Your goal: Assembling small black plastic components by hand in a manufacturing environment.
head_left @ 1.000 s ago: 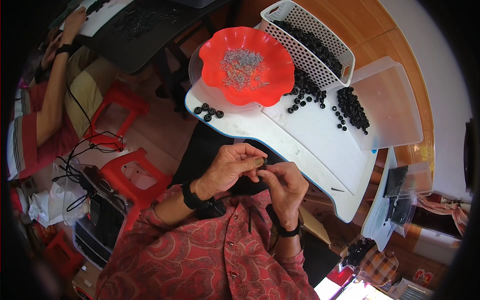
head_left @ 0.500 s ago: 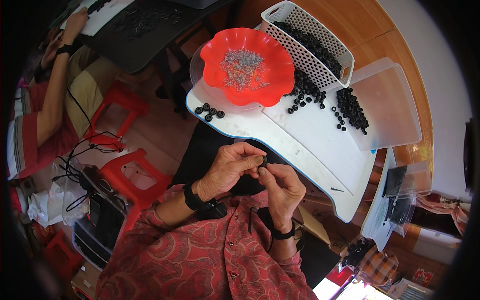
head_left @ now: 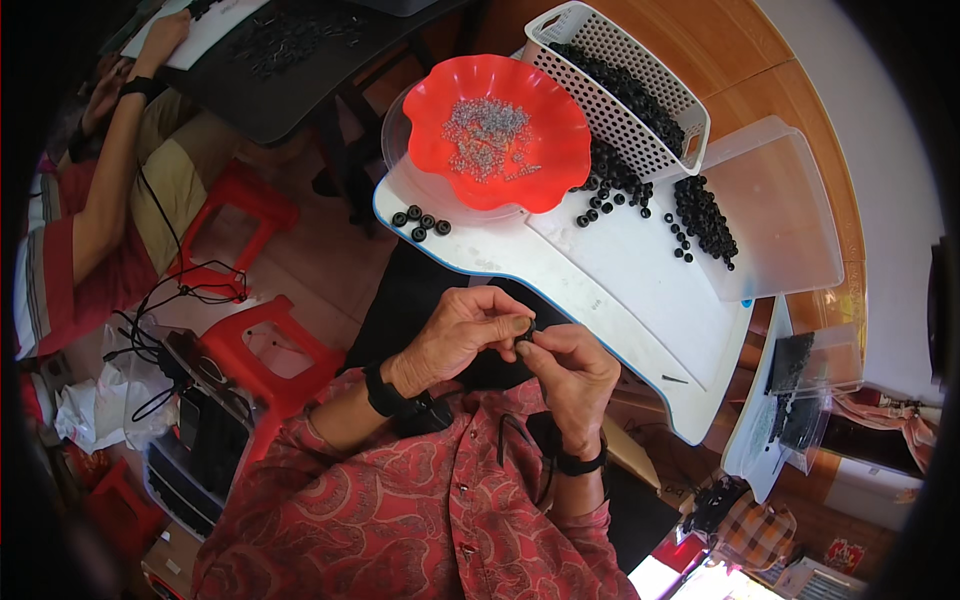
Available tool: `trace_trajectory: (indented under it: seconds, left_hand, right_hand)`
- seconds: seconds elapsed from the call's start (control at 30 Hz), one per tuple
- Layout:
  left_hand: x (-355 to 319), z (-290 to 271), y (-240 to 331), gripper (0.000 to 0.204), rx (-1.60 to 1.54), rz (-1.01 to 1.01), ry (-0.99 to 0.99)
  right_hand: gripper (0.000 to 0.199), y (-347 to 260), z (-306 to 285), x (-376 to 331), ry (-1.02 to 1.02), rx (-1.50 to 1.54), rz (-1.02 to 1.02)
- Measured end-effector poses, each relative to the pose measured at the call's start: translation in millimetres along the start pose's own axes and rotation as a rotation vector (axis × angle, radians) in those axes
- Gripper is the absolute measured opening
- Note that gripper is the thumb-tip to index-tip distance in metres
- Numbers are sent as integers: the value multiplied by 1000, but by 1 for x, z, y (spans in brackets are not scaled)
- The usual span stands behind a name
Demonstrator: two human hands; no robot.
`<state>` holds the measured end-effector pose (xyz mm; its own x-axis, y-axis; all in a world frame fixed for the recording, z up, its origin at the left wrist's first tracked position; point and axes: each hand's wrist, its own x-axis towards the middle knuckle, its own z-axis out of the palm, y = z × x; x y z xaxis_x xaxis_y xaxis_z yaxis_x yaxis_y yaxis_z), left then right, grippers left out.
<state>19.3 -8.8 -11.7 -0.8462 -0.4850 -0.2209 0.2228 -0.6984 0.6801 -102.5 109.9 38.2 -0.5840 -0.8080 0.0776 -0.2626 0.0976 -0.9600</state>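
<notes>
A small black round part (head_left: 527, 329) is pinched between the fingertips of my two hands, in front of my chest. My left hand (head_left: 472, 322) grips it from the left with thumb and forefinger. From the right, my right hand (head_left: 572, 370) closes thumb and forefinger on it; fingers hide much of the part. Beyond them stands a white table (head_left: 610, 300) with a blue edge. On its left side several black round parts (head_left: 421, 223) sit in a small group. A red scalloped bowl (head_left: 428, 105) holds many tiny clear pieces (head_left: 487, 135).
A white perforated basket (head_left: 612, 122) full of black parts stands at the back, with more spilled beside it. At right a clear bin (head_left: 790, 225) lies by loose black parts (head_left: 703, 215). A thin dark pin (head_left: 675, 379) rests near the table edge. Red stools (head_left: 270, 350) and another person's arm (head_left: 115, 165) are left.
My right hand has shifted slightly to the right, its wrist turning a little, while its fingertips stay at the black part. My left hand is nearly still.
</notes>
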Motion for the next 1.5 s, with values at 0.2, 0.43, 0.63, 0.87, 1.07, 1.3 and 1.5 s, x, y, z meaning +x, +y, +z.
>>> trace_trajectory:
  seconds: [0.2,0.43,0.63,0.87,1.07,1.3,1.5]
  left_hand:
    - [0,-1,2,17,10,-6,-22]
    - [1,-4,-1,15,-57,-5,-74]
    - [4,-8,-4,22,-97,-45,-118]
    - [5,-14,-7,24,-173,-68,-118]
    - [7,-13,-13,20,-206,-73,-140]
    - [3,-5,-6,55,161,97,-184]
    - [-1,4,0,55,357,134,-121]
  right_hand:
    - [15,-7,-3,6,-102,81,172]
    - [31,6,-1,7,-128,267,214]
    - [42,14,-7,13,-219,-15,-120]
    - [37,4,0,12,-229,-144,-192]
    - [32,4,2,9,-150,-138,-135]
    - [32,15,1,4,-60,3,-70]
    - [29,16,6,0,-41,89,-10]
